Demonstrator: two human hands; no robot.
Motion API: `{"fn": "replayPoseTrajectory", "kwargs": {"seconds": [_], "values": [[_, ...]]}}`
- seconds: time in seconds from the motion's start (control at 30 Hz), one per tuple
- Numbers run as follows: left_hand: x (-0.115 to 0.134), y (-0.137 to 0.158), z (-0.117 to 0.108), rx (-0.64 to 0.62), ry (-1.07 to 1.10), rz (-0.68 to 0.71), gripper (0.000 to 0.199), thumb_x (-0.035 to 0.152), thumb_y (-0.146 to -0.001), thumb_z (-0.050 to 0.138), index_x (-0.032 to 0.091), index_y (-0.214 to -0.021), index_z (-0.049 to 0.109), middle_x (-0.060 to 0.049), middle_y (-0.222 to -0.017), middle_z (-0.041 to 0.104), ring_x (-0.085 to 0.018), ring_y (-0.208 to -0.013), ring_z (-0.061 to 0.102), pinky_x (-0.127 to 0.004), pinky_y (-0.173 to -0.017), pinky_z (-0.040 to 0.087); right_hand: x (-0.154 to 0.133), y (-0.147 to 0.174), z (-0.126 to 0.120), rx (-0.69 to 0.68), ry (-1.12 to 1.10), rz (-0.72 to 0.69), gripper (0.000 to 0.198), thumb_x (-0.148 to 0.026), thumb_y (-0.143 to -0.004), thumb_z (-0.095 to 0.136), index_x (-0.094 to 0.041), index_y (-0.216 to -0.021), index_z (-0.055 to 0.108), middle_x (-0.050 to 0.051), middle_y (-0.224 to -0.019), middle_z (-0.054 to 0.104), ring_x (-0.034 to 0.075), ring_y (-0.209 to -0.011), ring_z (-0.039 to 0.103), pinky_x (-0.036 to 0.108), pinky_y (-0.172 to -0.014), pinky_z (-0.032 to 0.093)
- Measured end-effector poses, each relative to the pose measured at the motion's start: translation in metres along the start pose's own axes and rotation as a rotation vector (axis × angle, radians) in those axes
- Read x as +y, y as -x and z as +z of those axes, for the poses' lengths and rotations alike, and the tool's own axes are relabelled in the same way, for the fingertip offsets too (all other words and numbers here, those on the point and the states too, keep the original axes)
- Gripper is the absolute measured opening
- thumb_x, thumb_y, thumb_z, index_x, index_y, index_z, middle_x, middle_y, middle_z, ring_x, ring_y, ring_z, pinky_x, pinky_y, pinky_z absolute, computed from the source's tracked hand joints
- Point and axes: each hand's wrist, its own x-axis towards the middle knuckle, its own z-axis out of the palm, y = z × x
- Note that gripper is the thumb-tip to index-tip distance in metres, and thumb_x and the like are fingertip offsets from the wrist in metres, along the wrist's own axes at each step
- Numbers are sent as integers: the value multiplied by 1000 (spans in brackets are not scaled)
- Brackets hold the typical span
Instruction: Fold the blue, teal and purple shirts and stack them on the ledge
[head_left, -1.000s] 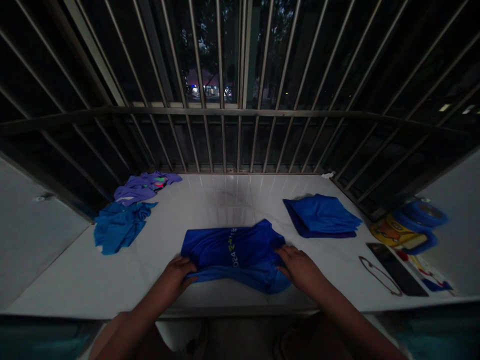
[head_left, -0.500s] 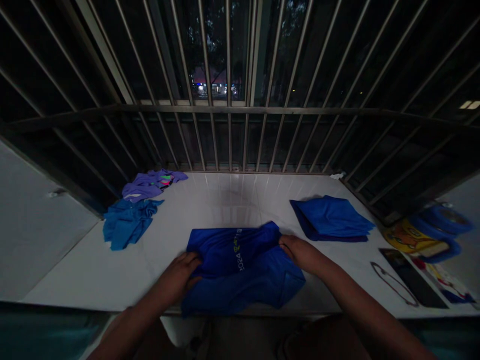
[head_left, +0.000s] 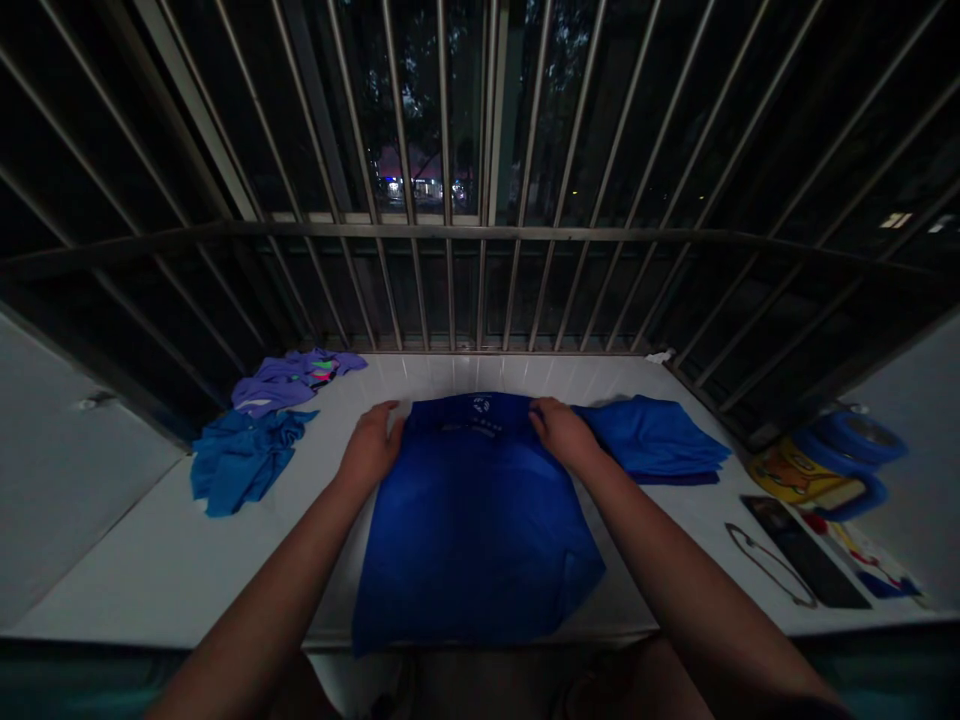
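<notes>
Blue shirt: left hand, right hand outstretched.

The blue shirt carries a small pale print near its far edge, between the two hands, but the letters are too small and dim to read. No other writing in view is legible.

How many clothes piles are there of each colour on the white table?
Blue: 3, the spread shirt under both hands, the folded stack and the crumpled heap.
Purple: 1, the crumpled garment.
Total: 4.
</notes>
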Motion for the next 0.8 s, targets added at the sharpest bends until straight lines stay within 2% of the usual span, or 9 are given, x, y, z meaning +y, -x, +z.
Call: {"fn": "replayPoseTrajectory", "kwargs": {"seconds": [0.1, 0.17, 0.23, 0.33, 0.43, 0.53, 0.63, 0.73, 0.8], "values": [[-2, 80, 30, -155, -35, 197, 47, 43, -113, 42, 20, -143, 70, -16, -147, 74, -32, -138, 69, -53, -123, 52, -1, 76, 34, -134, -1, -100, 29, -33, -106, 67, -20, -129, 77, 12, -127, 80, 28, -116, 74, 40, -106, 56], [-11, 136, 47, -197, -109, 254, 49, 46, -111, 50, 22, -150, 67, -15, -159, 67, -34, -145, 65, -55, -122, 52, 11, 130, 61, -173, 24, -159, 44, -35, -105, 67, -22, -147, 70, 16, -148, 72, 33, -132, 70, 49, -114, 56], [-22, 183, 56, -210, -197, 271, 58, 48, -110, 54, 26, -163, 57, -14, -169, 58, -36, -153, 58, -61, -125, 47, 27, 177, 86, -168, 51, -149, 56, -35, -104, 66, -24, -159, 62, 17, -166, 59, 36, -152, 58, 58, -125, 47], [-34, 231, 57, -236, -286, 302, 69, 46, -111, 54, 32, -176, 36, -12, -177, 46, -34, -162, 48, -61, -132, 37, 46, 229, 114, -181, 69, -121, 63, -41, -106, 62, -31, -168, 53, 12, -175, 49, 35, -162, 46, 64, -132, 36], [-38, 260, 52, -245, -345, 305, 70, 40, -111, 52, 35, -178, 31, -8, -180, 42, -32, -164, 44, -60, -133, 34, 52, 264, 130, -153, 94, -137, 66, -37, -105, 63, -34, -169, 50, 10, -176, 47, 34, -162, 46, 63, -134, 33], [-39, 272, 47, -277, -361, 256, 65, 34, -110, 51, 36, -174, 41, -6, -179, 43, -33, -163, 45, -62, -132, 37, 50, 284, 132, -104, 98, -166, 66, -34, -103, 65, -37, -168, 52, 7, -174, 51, 33, -159, 50, 60, -134, 31], [-36, 256, 36, -318, -268, 199, 52, 35, -109, 50, 38, -160, 62, -4, -168, 60, -33, -152, 60, -62, -130, 42, 45, 273, 115, -103, 41, -151, 52, -37, -105, 65, -37, -157, 65, 7, -163, 64, 32, -149, 61, 58, -131, 38], [-26, 206, 26, -279, -83, 127, 42, 39, -110, 48, 31, -141, 76, -6, -144, 78, -29, -132, 74, -53, -122, 54, 37, 225, 83, -70, -22, -55, 37, -36, -109, 56, -29, -140, 76, 11, -142, 77, 31, -133, 70, 54, -122, 49], [-16, 159, 25, -249, 2, 80, 40, 39, -110, 48, 26, -133, 78, -9, -132, 82, -29, -123, 77, -48, -115, 59, 30, 179, 62, -46, -19, 1, 36, -31, -111, 50, -23, -132, 78, 13, -133, 79, 31, -126, 72, 50, -116, 53]]}}
